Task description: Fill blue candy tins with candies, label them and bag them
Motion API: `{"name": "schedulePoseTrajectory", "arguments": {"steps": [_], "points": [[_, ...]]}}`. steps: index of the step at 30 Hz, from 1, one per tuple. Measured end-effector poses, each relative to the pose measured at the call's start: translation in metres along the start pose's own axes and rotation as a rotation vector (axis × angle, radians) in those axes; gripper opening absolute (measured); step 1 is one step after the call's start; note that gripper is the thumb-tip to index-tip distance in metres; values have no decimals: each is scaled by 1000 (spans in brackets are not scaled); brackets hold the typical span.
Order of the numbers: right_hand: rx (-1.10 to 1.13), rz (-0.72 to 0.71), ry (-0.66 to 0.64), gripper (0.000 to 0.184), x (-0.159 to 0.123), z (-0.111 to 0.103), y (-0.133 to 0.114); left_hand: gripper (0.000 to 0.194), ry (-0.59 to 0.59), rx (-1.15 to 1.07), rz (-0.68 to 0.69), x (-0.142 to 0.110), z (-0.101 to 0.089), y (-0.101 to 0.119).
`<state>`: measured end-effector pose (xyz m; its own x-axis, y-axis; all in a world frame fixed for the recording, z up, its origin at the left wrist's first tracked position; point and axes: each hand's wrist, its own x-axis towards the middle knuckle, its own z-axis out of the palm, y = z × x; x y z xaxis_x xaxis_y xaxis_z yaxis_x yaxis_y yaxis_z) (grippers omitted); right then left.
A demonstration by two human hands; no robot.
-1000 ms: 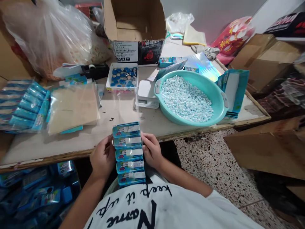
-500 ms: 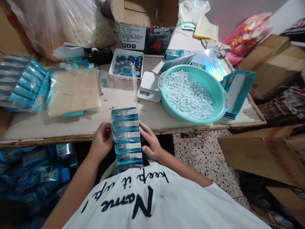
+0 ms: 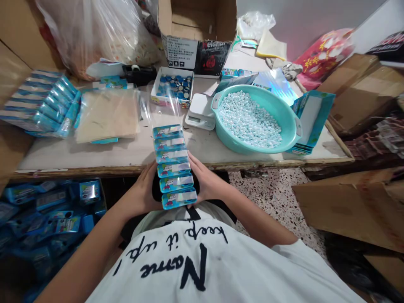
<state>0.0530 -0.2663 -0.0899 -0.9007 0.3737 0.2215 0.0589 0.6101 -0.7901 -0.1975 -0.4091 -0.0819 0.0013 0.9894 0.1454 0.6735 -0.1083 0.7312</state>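
A row of several small blue candy boxes (image 3: 174, 170) stands in front of my body at the table's front edge. A clear plastic bag (image 3: 164, 103) stretches from the far end of the row over the tabletop. My left hand (image 3: 145, 189) presses along the left side of the row, fingers pointing forward. On the other side, my right hand (image 3: 205, 179) clasps the right side, so the row is squeezed between both palms. The undersides of the boxes are hidden.
A turquoise basin (image 3: 221, 139) of small pale candies stands at right, beside a white kitchen scale (image 3: 199, 111). Behind are a tray of blue caps (image 3: 172, 86) and an open carton (image 3: 179, 52). Wrapped blue packs (image 3: 47, 105) lie left; loose blue boxes (image 3: 50, 200) fill the space below.
The row of boxes has moved forward and up over the table edge. My left fingers, curled at its edge before, now lie along its side; my right hand has closed in. The view has shifted slightly.
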Motion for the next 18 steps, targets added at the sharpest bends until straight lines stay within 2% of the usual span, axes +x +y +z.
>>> {"name": "schedulePoseTrajectory", "arguments": {"steps": [4,8,11,13,15,17,18], "points": [[6,16,22,154,2,3,-7,115,24,-212,-102,10,-9,11],[-2,38,66,144,-6,13,-10,104,63,-344,-219,-2,-12,8],[20,36,169,130,-11,24,-13,96,78,-355,-206,-11,-8,-1],[48,41,252,118,-12,30,-16,108,77,-366,-150,-8,-4,-4],[55,59,300,108,-12,33,-19,128,118,-337,-81,-1,-1,-5],[68,88,316,108,-11,32,-18,138,175,-267,-26,9,2,-7],[75,106,315,116,-10,31,-17,137,179,-249,-13,13,2,-8]]}}
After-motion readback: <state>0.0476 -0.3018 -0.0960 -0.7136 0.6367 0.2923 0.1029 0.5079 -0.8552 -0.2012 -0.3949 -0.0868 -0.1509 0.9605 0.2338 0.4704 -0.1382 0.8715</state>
